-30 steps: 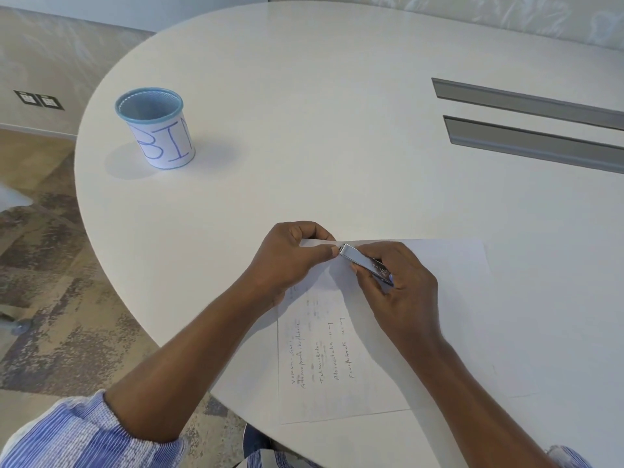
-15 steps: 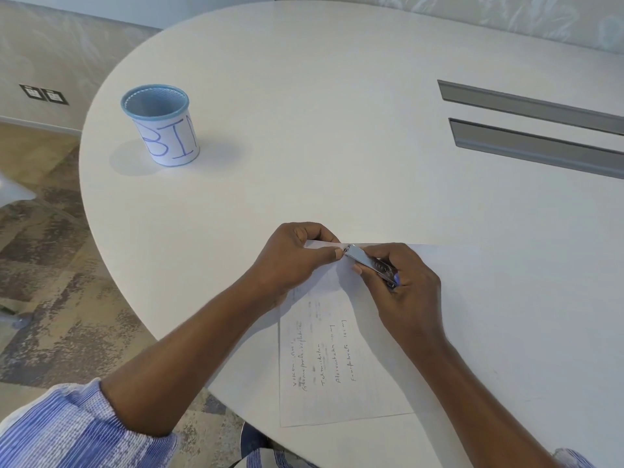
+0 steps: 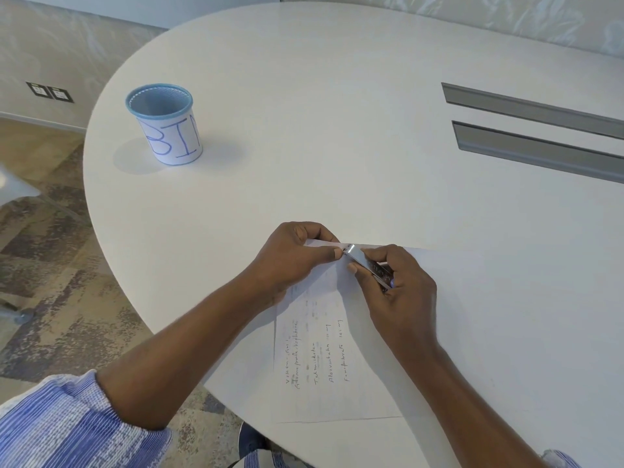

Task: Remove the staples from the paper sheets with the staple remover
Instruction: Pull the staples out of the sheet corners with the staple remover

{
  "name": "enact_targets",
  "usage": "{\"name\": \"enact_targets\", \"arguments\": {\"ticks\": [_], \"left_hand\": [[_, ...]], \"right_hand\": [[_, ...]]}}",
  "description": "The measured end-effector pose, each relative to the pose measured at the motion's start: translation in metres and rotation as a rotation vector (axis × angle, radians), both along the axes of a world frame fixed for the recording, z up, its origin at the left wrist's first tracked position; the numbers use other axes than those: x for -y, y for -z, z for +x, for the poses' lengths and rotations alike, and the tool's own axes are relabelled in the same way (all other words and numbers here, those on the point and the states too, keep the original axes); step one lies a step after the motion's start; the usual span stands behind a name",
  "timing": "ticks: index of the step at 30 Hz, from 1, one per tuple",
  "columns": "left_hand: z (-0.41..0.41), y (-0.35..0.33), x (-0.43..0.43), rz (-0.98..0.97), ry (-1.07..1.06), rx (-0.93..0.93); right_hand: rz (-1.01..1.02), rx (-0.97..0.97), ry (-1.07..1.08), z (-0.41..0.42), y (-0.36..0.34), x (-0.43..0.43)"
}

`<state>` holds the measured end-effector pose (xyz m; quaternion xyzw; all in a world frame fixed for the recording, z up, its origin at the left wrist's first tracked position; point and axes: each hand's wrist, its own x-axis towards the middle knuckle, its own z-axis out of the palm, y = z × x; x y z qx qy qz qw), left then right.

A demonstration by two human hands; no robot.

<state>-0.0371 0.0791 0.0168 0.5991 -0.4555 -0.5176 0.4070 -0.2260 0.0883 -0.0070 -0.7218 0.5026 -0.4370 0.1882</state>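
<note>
**Staple remover at the top corner, paper pinned by the other hand**

The paper sheets [image 3: 324, 349] lie flat on the white counter [image 3: 304, 96], close to its near edge, with the handwriting running sideways to the person. The left hand [image 3: 293, 258] sits on the far left corner of the sheets, its fingers [image 3: 332, 253] curled and pinching the top edge. I take that as bracing, so the paper does not slide or lift when the tool pulls. The right hand [image 3: 401, 292] is wrapped around the staple remover [image 3: 368, 265], a slim metal tool held at a slant, its tip touching the paper's top edge just beside the left thumb. The two hands almost meet there, which suggests the staple sits right at that spot.

A blue-rimmed cup [image 3: 165, 125] with "BIN" written on it stands well apart at the far left of the counter, probably meant for pulled staples.

The staple itself I cannot make out; it is too small and the fingertips and tool tip crowd over it. Whether the tip is already under the staple is not clear. The rear of the tool is buried in the right palm. How many sheets lie stacked is hard to tell, and the far right side of the paper fades into the white counter.
</note>
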Motion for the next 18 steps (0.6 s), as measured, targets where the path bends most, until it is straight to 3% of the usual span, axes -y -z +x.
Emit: {"name": "enact_targets", "arguments": {"ticks": [7, 13, 18], "left_hand": [[0.0015, -0.0001, -0.0004, 0.048, -0.013, -0.148], [0.004, -0.0025, -0.0019, 0.036, 0.011, -0.129], [0.0041, -0.0016, -0.0033, 0.015, 0.029, -0.071]], "right_hand": [[0.19, 0.211, -0.024, 0.0036, -0.0032, 0.0033], [0.349, 0.372, -0.044, 0.0012, -0.007, 0.0052], [0.351, 0.397, -0.026, -0.0004, -0.0094, 0.0059]]}}
